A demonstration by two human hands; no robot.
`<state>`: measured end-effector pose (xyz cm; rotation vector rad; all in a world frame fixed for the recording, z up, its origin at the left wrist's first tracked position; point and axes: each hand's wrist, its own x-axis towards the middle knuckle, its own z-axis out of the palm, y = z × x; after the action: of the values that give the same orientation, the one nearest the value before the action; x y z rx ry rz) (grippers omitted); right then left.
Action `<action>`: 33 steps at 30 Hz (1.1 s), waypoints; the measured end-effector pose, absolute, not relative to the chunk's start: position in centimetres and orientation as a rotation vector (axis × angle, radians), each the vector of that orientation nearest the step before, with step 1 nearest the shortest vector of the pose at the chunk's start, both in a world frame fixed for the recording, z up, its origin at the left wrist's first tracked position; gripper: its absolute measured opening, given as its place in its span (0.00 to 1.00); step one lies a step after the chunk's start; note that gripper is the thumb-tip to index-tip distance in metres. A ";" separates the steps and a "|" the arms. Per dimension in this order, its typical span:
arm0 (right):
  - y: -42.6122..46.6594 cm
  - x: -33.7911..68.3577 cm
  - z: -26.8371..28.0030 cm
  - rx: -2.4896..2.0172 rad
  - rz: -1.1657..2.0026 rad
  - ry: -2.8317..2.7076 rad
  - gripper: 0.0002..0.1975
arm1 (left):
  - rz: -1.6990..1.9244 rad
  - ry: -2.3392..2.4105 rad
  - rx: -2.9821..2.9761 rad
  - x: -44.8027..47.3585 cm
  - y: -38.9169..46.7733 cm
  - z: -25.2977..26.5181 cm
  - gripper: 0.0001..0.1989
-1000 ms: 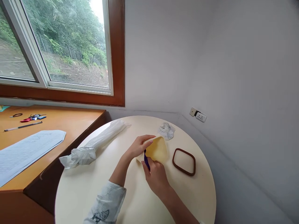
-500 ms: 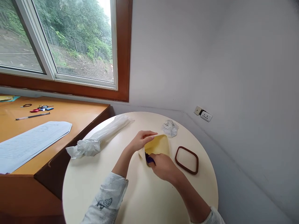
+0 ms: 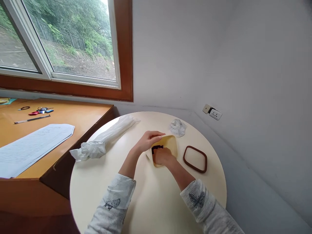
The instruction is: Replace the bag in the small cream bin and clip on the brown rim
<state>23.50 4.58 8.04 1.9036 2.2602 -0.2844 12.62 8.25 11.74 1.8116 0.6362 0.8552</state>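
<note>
Head view: the left hand (image 3: 148, 141) grips the rim of a tilted yellow bin (image 3: 172, 143) on the round table (image 3: 109, 188), near a brown frame (image 3: 194, 167). The right hand (image 3: 162, 156) is inside the bin, at a dark bundle (image 3: 156, 148); its fingers are hidden, so I cannot tell its hold. Papers (image 3: 36, 146) on the desk (image 3: 80, 112) carry writing too small to read.

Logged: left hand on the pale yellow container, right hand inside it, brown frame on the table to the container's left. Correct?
One slip: the head view shows the brown frame right of the container. Left hand and right hand are as logged.
</note>
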 end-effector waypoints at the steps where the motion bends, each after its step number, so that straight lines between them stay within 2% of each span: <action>1: 4.5 23.4 8.2 1.914 -0.282 2.230 0.13 | 0.858 0.632 1.811 12.7 8.2 11.7 0.17; 10: 1.7 24.7 10.0 1.966 -0.257 2.169 0.11 | 0.846 0.604 1.780 12.8 8.1 12.0 0.17; 14: -1.4 26.3 11.0 1.999 -0.217 2.298 0.15 | 0.838 0.588 1.748 12.8 8.1 12.0 0.17; 18: -4.4 27.5 11.2 1.969 -0.171 2.590 0.15 | 0.820 0.580 1.736 12.7 8.2 12.0 0.17; 24: -5.5 28.6 9.4 1.824 0.051 2.914 0.21 | 0.851 0.608 1.696 11.9 8.4 12.4 0.16; 29: -4.3 28.9 8.2 1.790 0.271 3.057 0.22 | 0.926 0.677 1.644 11.7 8.8 12.3 0.15; 33: -3.8 28.2 8.3 1.838 0.331 3.071 0.21 | 1.084 0.783 1.617 11.9 8.9 11.8 0.19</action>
<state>28.22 -3.84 8.32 1.8384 3.0708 0.3312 11.90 8.90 11.78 1.6173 0.7832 1.0840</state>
